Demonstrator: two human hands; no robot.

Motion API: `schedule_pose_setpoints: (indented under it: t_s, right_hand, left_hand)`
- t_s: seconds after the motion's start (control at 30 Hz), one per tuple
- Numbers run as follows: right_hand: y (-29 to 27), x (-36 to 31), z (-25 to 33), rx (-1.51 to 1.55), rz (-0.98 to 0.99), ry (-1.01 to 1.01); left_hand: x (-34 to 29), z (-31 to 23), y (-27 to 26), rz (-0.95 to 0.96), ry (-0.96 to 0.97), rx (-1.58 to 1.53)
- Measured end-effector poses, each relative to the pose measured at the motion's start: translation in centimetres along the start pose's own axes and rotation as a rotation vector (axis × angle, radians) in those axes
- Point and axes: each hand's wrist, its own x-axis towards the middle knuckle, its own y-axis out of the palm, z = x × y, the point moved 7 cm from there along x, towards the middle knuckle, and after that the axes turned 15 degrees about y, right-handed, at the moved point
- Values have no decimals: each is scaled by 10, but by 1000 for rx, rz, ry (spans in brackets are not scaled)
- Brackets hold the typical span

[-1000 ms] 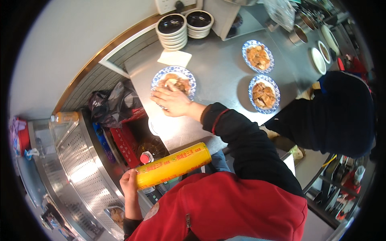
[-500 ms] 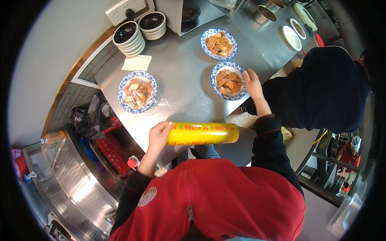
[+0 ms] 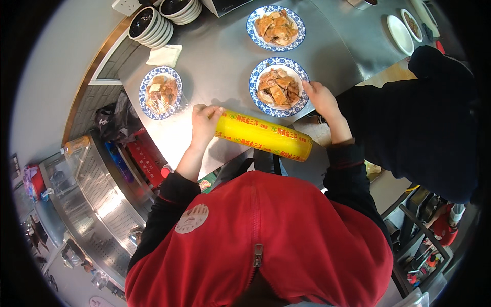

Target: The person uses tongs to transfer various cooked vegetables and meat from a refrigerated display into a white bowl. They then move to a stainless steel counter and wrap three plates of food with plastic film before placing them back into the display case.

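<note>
Yellow roll (image 3: 263,134) in the left grip (image 3: 203,127), blue-rimmed plate (image 3: 279,61) at the right grip (image 3: 324,103).
The roll, a glossy cylinder with red print, is held by one end; its length runs rightward from the left grip, the free end tilting toward the body, below the right grip. The plate, round and white, sits flat just left of the right grip, heaped with browned meat pieces (image 3: 279,91).

Pale wall (image 3: 51,77) on the L, brownish trim (image 3: 85,78) along its edge, grey tiling (image 3: 83,108) just past that. S/steel counter (image 3: 217,66) alongside, light glaring off its near L edge. Perf. metal panel (image 3: 108,193) lower L, shiny too; dk metal rack (image 3: 423,228) lower R.
</note>
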Motion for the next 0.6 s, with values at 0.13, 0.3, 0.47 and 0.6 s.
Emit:
schedule_pose_setpoints:
  t_s: [0.13,0.3,0.47,0.6]
  right_hand:
    - [-4,-74,34,-36,-303,-343]
    - [51,-123,75,48,-79,-469]
    - [96,-122,105,0,101,-501]
    - [101,-127,103,-128,121,-521]
  left_hand:
    - [-10,-32,-11,-95,338,158]
    - [-13,-29,-4,-76,410,-107]
    - [-15,-23,-2,-153,427,-208]
    - [-15,-15,1,-167,359,-317]
